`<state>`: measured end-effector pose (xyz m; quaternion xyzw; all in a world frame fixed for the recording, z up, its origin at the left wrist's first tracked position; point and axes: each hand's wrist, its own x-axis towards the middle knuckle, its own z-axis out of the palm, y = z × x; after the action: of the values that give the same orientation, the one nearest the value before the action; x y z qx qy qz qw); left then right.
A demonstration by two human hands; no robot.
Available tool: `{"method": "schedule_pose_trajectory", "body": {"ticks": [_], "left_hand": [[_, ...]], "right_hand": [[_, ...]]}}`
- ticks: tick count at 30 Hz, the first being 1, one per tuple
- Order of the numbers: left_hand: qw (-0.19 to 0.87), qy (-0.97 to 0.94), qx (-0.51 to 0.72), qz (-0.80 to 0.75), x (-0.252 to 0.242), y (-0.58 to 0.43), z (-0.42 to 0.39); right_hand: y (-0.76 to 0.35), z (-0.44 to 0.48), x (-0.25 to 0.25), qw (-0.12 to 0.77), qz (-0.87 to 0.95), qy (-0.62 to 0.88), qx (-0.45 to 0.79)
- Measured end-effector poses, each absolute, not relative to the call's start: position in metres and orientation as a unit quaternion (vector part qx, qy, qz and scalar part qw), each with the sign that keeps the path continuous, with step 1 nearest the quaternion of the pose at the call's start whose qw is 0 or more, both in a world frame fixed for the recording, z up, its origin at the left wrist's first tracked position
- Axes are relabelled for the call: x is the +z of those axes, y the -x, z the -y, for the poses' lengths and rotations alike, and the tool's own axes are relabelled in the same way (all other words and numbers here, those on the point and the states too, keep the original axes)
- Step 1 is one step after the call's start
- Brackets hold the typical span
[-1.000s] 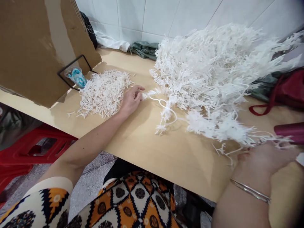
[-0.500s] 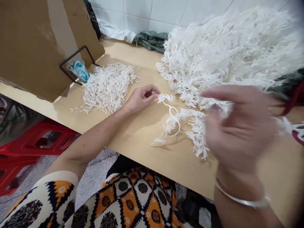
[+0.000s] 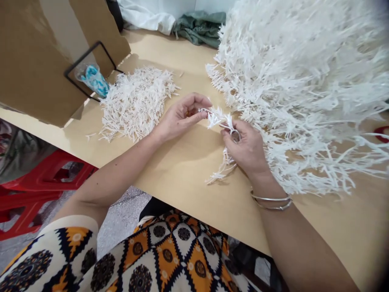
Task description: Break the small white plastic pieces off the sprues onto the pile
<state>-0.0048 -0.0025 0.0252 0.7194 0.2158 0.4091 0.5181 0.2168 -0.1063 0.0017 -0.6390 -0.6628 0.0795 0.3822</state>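
My left hand (image 3: 182,115) pinches one end of a white plastic sprue strand (image 3: 219,118) with small spiky pieces along it. My right hand (image 3: 246,147) grips the same strand a little further along, fingers curled round its looped stem, a silver bangle at the wrist. The strand's loose end (image 3: 219,172) hangs down onto the tan tabletop (image 3: 188,174). A small pile of loose white pieces (image 3: 136,103) lies just left of my left hand. A big heap of tangled white strands (image 3: 304,81) rises right beside my right hand.
A cardboard sheet (image 3: 33,65) leans at the back left, with a black wire frame and a blue-patterned packet (image 3: 93,80) against it. Green and white cloths (image 3: 194,24) lie at the back edge. Red plastic stools (image 3: 36,190) stand under the table's left side.
My right hand came in from the right edge and took hold of the strand beside my left hand. The view tilted down and closer to the heap.
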Motion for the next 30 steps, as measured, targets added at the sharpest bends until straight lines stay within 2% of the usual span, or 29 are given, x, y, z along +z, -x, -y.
{"method": "schedule_pose_trajectory", "body": {"ticks": [4,10,15,23,30], "left_hand": [[0.478,-0.746,0.414,-0.21,0.013,0.006,-0.007],[0.416,-0.789,0.391,-0.225,0.001,0.008,-0.015],[0.443,-0.783,0.377,-0.219,0.007,0.008,-0.011],[0.543,-0.747,0.347,-0.161,0.021,0.005,0.003],[0.548,-0.75,0.34,-0.148,0.012,0.005,-0.001]], "right_hand": [[-0.229,0.11,0.012,0.291,0.641,0.71,-0.015],[-0.231,0.124,0.03,0.245,0.688,0.683,-0.014],[-0.2,0.136,0.045,0.303,0.69,0.655,-0.051],[-0.188,0.12,0.007,0.394,0.696,0.599,0.042],[-0.192,0.118,0.005,0.441,0.663,0.603,0.046]]}}
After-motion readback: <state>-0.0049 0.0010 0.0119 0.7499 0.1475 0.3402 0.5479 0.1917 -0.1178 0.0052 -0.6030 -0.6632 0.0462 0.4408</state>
